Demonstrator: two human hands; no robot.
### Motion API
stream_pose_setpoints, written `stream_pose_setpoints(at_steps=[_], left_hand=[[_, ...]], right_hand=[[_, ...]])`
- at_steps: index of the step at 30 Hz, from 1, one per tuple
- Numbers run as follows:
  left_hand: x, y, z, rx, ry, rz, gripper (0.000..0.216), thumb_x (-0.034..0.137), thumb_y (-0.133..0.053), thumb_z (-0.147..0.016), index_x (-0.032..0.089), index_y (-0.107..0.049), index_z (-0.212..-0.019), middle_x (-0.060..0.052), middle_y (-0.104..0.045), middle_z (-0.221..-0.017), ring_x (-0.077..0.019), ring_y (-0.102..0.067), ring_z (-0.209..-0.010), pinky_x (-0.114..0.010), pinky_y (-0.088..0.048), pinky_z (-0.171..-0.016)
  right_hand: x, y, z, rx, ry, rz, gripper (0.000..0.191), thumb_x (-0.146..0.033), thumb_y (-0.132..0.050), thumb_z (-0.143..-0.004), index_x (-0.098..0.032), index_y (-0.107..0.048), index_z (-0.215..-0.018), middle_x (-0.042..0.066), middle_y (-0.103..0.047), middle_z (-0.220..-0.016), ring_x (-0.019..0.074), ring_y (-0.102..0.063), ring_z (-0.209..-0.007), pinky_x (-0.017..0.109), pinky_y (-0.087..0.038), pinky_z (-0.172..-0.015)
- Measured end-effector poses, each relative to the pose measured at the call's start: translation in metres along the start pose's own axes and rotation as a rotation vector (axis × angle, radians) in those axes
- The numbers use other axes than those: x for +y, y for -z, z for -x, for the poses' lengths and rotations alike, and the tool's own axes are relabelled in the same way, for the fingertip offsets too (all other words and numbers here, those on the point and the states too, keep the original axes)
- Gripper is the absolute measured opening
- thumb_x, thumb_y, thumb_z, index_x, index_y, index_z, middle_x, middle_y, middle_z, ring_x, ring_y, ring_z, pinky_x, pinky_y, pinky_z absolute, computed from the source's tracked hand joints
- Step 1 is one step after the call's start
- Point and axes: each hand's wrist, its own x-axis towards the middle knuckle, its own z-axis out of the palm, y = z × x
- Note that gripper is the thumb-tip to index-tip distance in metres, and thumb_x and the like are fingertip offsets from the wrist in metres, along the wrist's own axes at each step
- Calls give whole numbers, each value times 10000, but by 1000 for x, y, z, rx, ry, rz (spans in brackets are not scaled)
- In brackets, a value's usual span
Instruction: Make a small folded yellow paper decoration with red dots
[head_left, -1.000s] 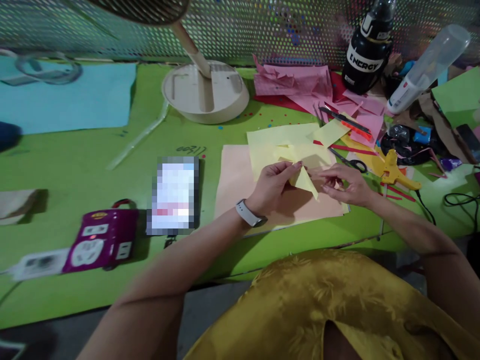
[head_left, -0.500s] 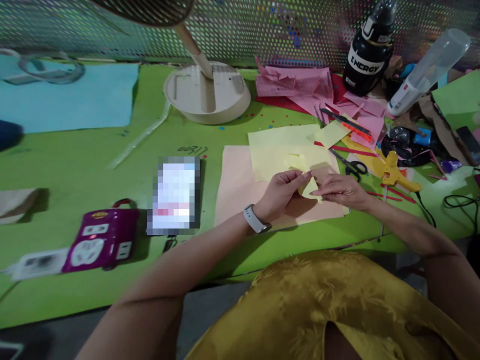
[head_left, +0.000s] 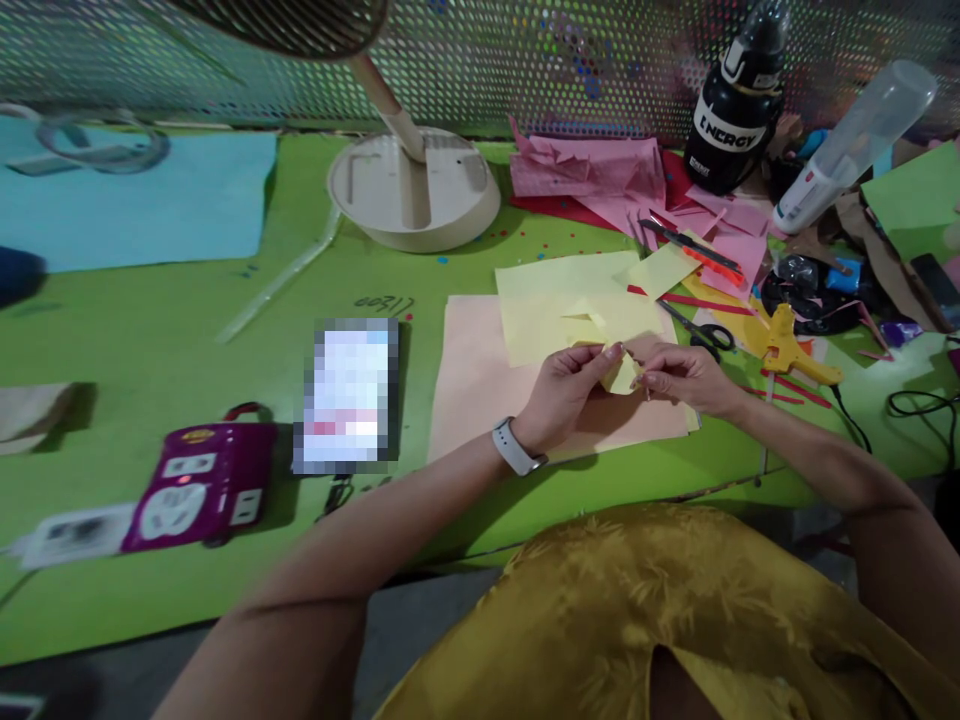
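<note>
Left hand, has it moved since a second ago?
Yes: judged against the yellow glue gun, the left hand has shifted right, closer to it, and slightly lower in the picture.

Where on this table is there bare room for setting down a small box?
Mainly at left: green table between the blue sheet, the purple socket block and the phone. A smaller patch lies between the fan base and phone. The right is crowded: pink paper, black bottle, scissors, glue gun. Left hand and right hand hold yellow paper over the peach sheet.
</note>
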Motion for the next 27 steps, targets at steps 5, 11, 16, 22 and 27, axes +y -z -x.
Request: stream_pose_setpoints(at_steps=[5,11,16,22,27], left_hand=[[0,0,3,-71,39,38,347,486,-811,-696,169,-725,-808,-15,-691,-739,-112,-584,-653,-235,-485,-623],[0,-2,5,-147,31,49,367,512,-802,-709,173,-739,-835,-55,-740,-843,-139,-643,-728,-252,-523,-683],[-3,-1,5,-151,-10,1,354,512,-789,-729,172,-754,-821,-67,-746,-862,-153,-647,-755,-259,-520,-682],[-3,-1,6,-126,-26,-32,358,517,-790,-720,169,-760,-799,-74,-742,-837,-164,-642,-740,-263,-513,-643],[-2,-2,6,-115,-32,-43,353,508,-809,-698,172,-755,-790,-55,-735,-815,-148,-624,-726,-265,-516,-681]], right_hand=[[-4,-2,-2,119,-176,-39,407,-540,-777,-713,-173,-601,-709,-47,-595,-560,63,-557,-499,181,-502,-483],[-7,0,-4,149,-178,-5,398,-502,-814,-676,-166,-602,-692,-54,-586,-525,54,-526,-439,165,-451,-414],[-6,0,-4,169,-203,28,406,-505,-827,-649,-157,-621,-682,-48,-589,-506,49,-511,-423,161,-422,-400],[-4,0,-5,184,-215,54,423,-522,-824,-640,-155,-618,-674,-46,-584,-489,49,-498,-408,163,-387,-383],[-4,-1,-5,195,-202,58,433,-535,-821,-638,-157,-610,-650,-51,-565,-468,49,-488,-402,166,-380,-385]])
